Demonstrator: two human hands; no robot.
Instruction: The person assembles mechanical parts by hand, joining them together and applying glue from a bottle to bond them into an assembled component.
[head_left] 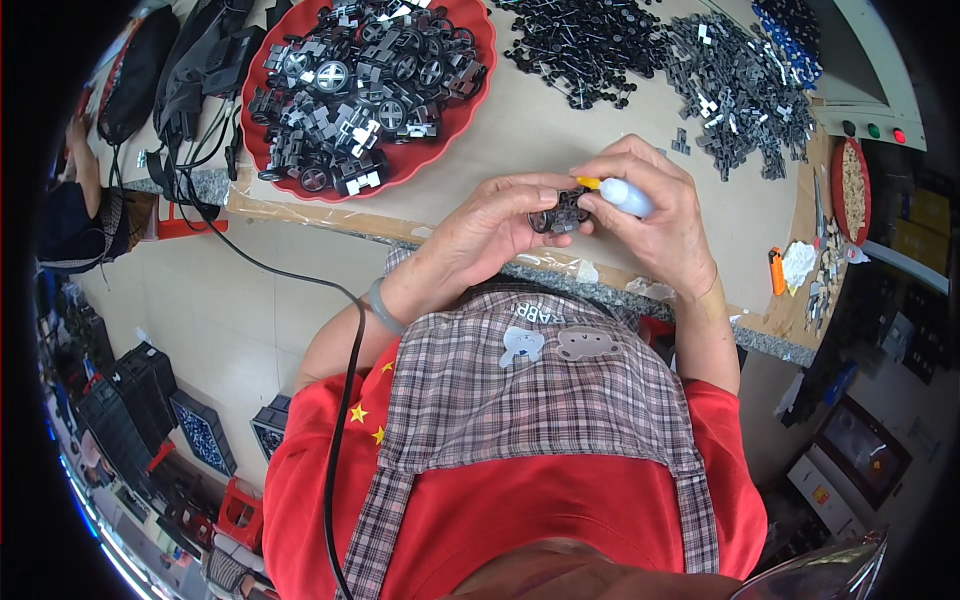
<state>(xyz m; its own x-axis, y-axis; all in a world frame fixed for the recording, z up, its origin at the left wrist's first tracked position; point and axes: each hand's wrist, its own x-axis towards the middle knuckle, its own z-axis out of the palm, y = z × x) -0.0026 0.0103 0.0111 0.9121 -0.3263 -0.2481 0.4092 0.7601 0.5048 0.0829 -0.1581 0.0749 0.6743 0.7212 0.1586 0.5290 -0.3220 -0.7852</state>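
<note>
Over the table's front edge, my left hand is closed on a small black and grey toy car chassis with wheels. My right hand grips a white squeeze bottle with a yellow tip, its fingertips also at the chassis. The bottle lies tilted, its tip pointing left above the chassis. Fingers hide part of the chassis. Beyond my left hand stands a red scalloped tray, heaped with similar wheeled chassis.
Black wheel-and-axle pieces and grey plastic parts lie in heaps at the back. An orange cutter and crumpled white tissue lie right. A black cable hangs down past my left arm. Another person's arm shows far left.
</note>
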